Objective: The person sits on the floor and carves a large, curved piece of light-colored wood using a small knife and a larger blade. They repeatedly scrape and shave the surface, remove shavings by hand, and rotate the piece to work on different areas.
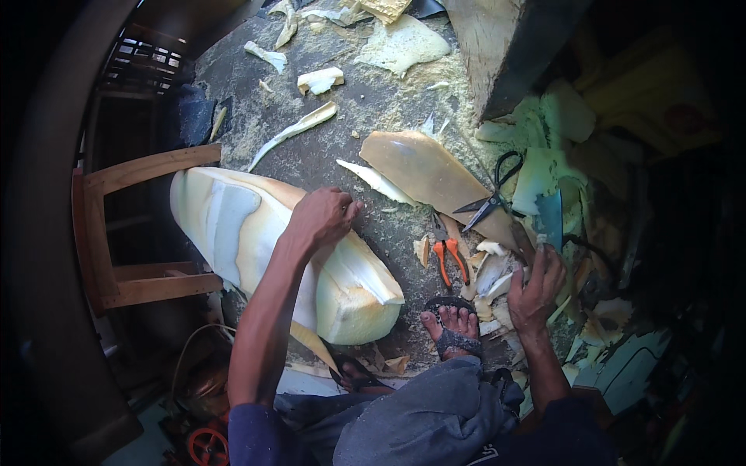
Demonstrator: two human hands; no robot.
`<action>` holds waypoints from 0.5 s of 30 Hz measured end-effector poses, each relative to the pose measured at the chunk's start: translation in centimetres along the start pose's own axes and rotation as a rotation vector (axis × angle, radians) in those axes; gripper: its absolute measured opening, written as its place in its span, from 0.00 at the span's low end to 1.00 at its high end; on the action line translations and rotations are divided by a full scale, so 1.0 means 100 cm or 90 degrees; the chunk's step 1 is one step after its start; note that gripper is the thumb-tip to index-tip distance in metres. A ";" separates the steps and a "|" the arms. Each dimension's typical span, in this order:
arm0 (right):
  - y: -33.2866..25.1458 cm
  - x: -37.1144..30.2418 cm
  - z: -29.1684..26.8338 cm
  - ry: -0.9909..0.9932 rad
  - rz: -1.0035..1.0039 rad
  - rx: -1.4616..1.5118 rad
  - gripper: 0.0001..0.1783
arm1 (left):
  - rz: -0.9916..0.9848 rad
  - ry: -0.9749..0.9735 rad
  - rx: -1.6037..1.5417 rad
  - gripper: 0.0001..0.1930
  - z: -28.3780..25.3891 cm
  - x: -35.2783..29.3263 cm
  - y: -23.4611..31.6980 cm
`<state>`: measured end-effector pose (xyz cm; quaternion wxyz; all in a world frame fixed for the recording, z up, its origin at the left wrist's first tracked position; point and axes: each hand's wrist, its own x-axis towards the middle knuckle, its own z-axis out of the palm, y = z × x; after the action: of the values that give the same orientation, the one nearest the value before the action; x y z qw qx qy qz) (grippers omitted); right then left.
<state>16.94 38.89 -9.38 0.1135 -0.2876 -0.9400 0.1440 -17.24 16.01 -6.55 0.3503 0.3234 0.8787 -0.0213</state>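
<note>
Here's the left hand (pixel 322 220), fingers loosely curled, over the upper edge of a carved foam block (pixel 260 221) lying on the floor (pixel 233 87)! Across, the right hand (pixel 537 287) bends its fingers just beside a bluish blade (pixel 550 220); can't tell if it's gripping. Pliers (pixel 445 245) and scissors (pixel 489 203) lie between.

Foam (pixel 233 213) partly hidden behind the left forearm (pixel 268 318), left foot (pixel 354 373) partly covered by trousers (pixel 416 415), wood (pixel 482 46) cut off by the top edge, right hand (pixel 536 291) grip unclear
</note>
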 end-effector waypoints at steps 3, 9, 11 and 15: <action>-0.045 0.004 0.016 -0.191 0.058 0.352 0.29 | -0.044 -0.142 0.089 0.22 0.007 0.018 -0.008; -0.166 0.000 0.095 -0.676 0.454 0.775 0.34 | 0.061 -0.069 0.110 0.29 0.022 0.005 -0.031; -0.181 -0.003 0.093 -0.632 0.414 0.697 0.31 | -0.010 -0.124 0.118 0.31 0.009 0.003 -0.025; -0.177 0.004 0.046 -0.548 0.225 0.584 0.29 | -0.047 -0.192 0.144 0.37 -0.039 0.000 -0.010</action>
<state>6.26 24.16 -7.65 -0.1874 -0.2765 -0.6833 0.6493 -20.15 16.26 -3.75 0.4383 0.3215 0.8197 -0.1807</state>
